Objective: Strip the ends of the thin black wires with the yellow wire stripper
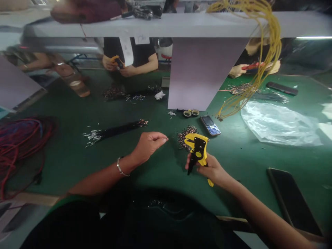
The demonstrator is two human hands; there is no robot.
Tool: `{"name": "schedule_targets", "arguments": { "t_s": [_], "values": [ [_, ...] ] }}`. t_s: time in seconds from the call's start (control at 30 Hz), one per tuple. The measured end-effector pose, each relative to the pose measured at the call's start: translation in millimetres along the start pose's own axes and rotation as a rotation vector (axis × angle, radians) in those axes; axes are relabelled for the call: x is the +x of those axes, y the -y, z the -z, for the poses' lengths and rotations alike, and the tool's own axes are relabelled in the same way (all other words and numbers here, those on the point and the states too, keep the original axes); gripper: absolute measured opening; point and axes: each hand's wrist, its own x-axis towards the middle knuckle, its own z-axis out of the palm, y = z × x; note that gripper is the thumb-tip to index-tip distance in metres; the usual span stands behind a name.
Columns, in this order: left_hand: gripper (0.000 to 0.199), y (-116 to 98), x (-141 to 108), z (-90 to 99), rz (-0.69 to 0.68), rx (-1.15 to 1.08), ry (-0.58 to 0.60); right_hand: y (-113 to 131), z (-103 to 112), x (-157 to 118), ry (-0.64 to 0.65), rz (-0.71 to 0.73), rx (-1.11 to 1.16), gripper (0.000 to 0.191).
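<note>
from where i sit, the far side is crowded: a grey shelf (pixel 155 26) runs across the bench, and a grey upright panel (pixel 204 69) drops from it and blocks part of the view. a bunch of yellow wires (pixel 269 45) hangs over the shelf and down onto the green mat (pixel 160 181). across the bench, 1 co-worker's hands (pixel 116 64) hold a yellow tool, and another co-worker's hand (pixel 237 71) is at a red-handled tool. nearer sit a black bundle of wires (pixel 116 130) with metal ends, a tangle of red cables (pixel 20 148), a keypad phone (pixel 210 125), 2 rolls of tape (pixel 191 112), a plastic bag (pixel 280 124) and a dark smartphone (pixel 293 199). the right hand (pixel 207 169) is clenched around a yellow and black wire stripper (pixel 198 152), held tilted just beside a small heap of metal terminals (pixel 186 136). the left hand (pixel 149 147), with a bracelet (pixel 119 166) at the wrist, is pinched at the fingertips (pixel 166 139); whether it grips something fine, i cannot tell. open mat lies below the black bundle and right of the stripper, up to the smartphone; the near bench edge (pixel 33 199) runs just under the left forearm.
</note>
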Motion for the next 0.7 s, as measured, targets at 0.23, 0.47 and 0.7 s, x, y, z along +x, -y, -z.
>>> {"name": "schedule_targets", "arguments": {
  "t_s": [0.23, 0.47, 0.7],
  "values": [
    [0.016, 3.6, 0.2, 8.2, -0.269, 0.204, 0.025, 7.5, -12.2, 10.5, 0.111, -0.067, 0.173, 0.046],
    [0.016, 6.4, 2.7, 17.6, -0.441, 0.257, 0.151, 15.7, -16.9, 12.6, 0.165, -0.151, 0.227, 0.051],
    [0.017, 7.1, 3.4, 18.7, -0.513, 0.293, 0.175, 14.8, -20.9, 11.8, 0.245, -0.122, 0.243, 0.053]
  ]
}}
